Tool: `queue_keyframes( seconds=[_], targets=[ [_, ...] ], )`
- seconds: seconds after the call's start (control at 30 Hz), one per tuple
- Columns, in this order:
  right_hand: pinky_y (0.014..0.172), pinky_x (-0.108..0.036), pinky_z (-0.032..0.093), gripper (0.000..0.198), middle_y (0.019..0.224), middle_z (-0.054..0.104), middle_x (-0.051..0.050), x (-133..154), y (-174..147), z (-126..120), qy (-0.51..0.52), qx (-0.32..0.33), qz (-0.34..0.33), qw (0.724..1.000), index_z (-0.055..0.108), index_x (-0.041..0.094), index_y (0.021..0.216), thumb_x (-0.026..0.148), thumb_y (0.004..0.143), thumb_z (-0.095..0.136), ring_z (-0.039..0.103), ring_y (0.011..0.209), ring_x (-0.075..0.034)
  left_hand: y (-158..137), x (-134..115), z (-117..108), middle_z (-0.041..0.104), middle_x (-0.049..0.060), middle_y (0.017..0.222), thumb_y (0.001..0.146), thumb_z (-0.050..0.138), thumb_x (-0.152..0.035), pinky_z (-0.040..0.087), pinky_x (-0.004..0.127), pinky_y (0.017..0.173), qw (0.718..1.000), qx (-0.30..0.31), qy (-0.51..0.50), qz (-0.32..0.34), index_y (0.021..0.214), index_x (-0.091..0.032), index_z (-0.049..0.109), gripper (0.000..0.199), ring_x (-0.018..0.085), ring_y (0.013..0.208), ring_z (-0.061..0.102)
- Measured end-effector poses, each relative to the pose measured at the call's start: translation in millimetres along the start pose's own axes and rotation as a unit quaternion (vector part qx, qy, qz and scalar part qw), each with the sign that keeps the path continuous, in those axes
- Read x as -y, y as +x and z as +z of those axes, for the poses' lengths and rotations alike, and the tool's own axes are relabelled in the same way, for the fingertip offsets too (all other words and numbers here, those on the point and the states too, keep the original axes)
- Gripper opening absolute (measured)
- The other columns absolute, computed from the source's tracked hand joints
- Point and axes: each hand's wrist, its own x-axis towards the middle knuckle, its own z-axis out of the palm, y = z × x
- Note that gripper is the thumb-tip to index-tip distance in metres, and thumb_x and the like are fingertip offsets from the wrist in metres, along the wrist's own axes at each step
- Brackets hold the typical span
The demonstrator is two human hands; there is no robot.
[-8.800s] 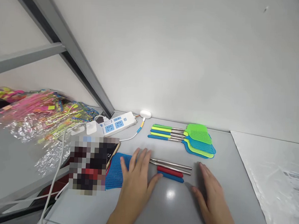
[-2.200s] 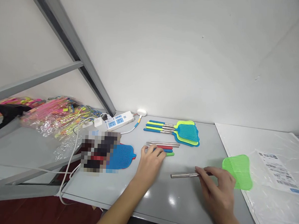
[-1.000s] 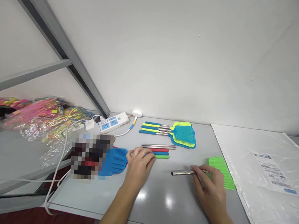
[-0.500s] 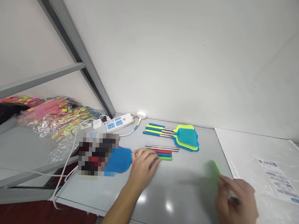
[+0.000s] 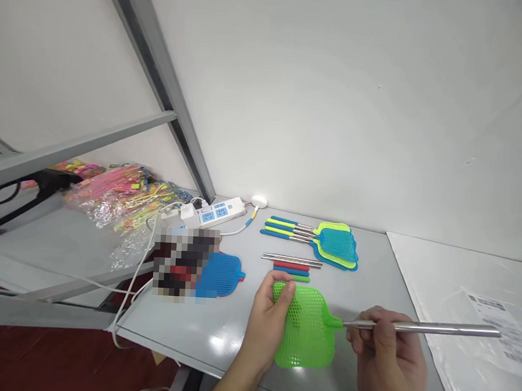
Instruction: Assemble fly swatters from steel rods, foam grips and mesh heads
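A green fly swatter head (image 5: 307, 332) with a perforated face is pinched at its upper left edge by my left hand (image 5: 271, 318). My right hand (image 5: 388, 357) grips a silver metal rod (image 5: 450, 329), whose thin end meets the head's neck and whose bare thick end points right. Whether the rod is fully seated in the neck, I cannot tell. Behind my left hand lie red, blue and green handle grips (image 5: 291, 272) and several thin metal rods (image 5: 290, 260). A blue swatter head (image 5: 228, 274) rests on a red one to the left.
Several blue and yellow-green swatters (image 5: 335, 243) lie stacked at the table's back. A power strip (image 5: 220, 212) with white cables stands left of them. Plastic-wrapped white packaging (image 5: 440, 275) covers the right side. Bagged colourful items (image 5: 112, 196) lie beyond the grey metal frame (image 5: 184, 121).
My left hand has moved from beside the handle grips to the green swatter head. My right hand has brought the head and rod left, in front of me. The view has shifted slightly.
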Motion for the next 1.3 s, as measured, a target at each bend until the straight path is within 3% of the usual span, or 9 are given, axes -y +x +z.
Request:
queue_keyframes(
  seconds=[0.23,0.37,0.47,0.63,0.73,0.87,1.0,1.13,1.3],
  targets=[
    [0.052,-0.023,0.038,0.016,0.069,0.052,0.004,5.0,9.4,0.4,0.029,0.082,0.074,0.993,0.060,0.022,0.081,0.034,0.091,0.063,0.052,0.052,-0.008,-2.6,-25.0,-11.2,0.056,-0.002,0.085,0.092,0.059,-0.043,0.040,0.023,0.072,0.973,-0.084,0.170,0.134,0.093,-0.024,0.056,0.019,0.013,0.079,0.051],
    [0.054,-0.024,0.040,0.015,0.068,0.057,0.002,-4.5,8.3,-4.7,0.026,0.153,0.133,0.979,0.063,0.021,0.083,0.035,0.087,0.069,0.055,0.054,-0.010,-2.7,-37.9,-12.6,0.059,-0.001,0.092,0.092,0.060,-0.042,0.041,0.025,0.078,0.964,-0.068,0.209,0.151,0.097,-0.024,0.058,0.019,0.016,0.087,0.054],
    [0.055,-0.026,0.042,0.016,0.065,0.059,0.001,-11.4,3.1,-6.6,0.014,0.218,0.167,0.961,0.065,0.020,0.083,0.034,0.083,0.072,0.056,0.056,-0.012,-3.2,-40.3,-11.1,0.060,0.001,0.095,0.090,0.062,-0.042,0.044,0.026,0.075,0.979,-0.018,0.167,0.113,0.106,-0.025,0.057,0.024,0.016,0.085,0.057],
    [0.051,-0.024,0.037,0.020,0.060,0.057,0.004,-5.9,5.0,-4.0,0.021,0.199,0.172,0.965,0.059,0.020,0.076,0.033,0.083,0.073,0.053,0.050,-0.011,-0.8,-30.7,-27.6,0.062,0.002,0.093,0.091,0.060,-0.042,0.049,0.027,0.072,0.995,0.038,0.053,0.074,0.121,-0.027,0.053,0.035,0.015,0.077,0.059],
    [0.047,-0.023,0.032,0.031,0.057,0.057,0.005,-2.1,8.0,-2.9,0.031,0.184,0.203,0.961,0.051,0.020,0.069,0.035,0.081,0.075,0.049,0.044,-0.009,-2.6,-19.2,-48.0,0.061,0.008,0.118,0.093,0.058,-0.037,0.048,0.031,0.087,0.992,0.041,0.057,0.105,0.121,-0.026,0.058,0.030,0.020,0.100,0.060],
    [0.045,-0.023,0.027,0.042,0.049,0.053,0.006,-7.2,4.0,0.1,0.019,0.173,0.231,0.957,0.040,0.021,0.065,0.040,0.081,0.074,0.043,0.040,-0.008,-13.6,-7.9,-63.4,0.045,0.007,0.147,0.092,0.058,-0.031,0.039,0.041,0.105,0.971,0.088,0.138,0.176,0.117,-0.031,0.065,0.026,0.028,0.131,0.045],
    [0.046,-0.022,0.022,0.044,0.045,0.045,0.009,-12.1,-3.6,8.1,0.007,0.163,0.236,0.958,0.036,0.022,0.066,0.041,0.084,0.071,0.032,0.041,-0.006,-22.6,-6.9,-59.6,0.065,0.007,0.122,0.081,0.073,-0.026,0.037,0.043,0.107,0.941,0.103,0.241,0.215,0.104,-0.031,0.071,0.024,0.030,0.128,0.047],
    [0.048,-0.023,0.018,0.045,0.046,0.034,0.010,-6.3,-8.6,19.0,-0.004,0.165,0.253,0.953,0.035,0.022,0.066,0.045,0.084,0.070,0.023,0.046,-0.006,-28.9,-10.7,-58.1,0.071,0.006,0.091,0.085,0.068,-0.032,0.047,0.037,0.090,0.955,0.053,0.210,0.201,0.089,-0.027,0.073,0.009,0.026,0.098,0.062],
    [0.049,-0.025,0.014,0.047,0.050,0.031,0.009,0.9,-17.0,33.4,-0.015,0.181,0.280,0.943,0.036,0.021,0.064,0.047,0.082,0.072,0.020,0.049,-0.007,-45.1,-15.2,-63.9,0.069,0.006,0.077,0.085,0.067,-0.040,0.048,0.029,0.071,0.970,-0.037,0.201,0.135,0.077,-0.019,0.072,0.023,0.022,0.077,0.062]
  ],
)
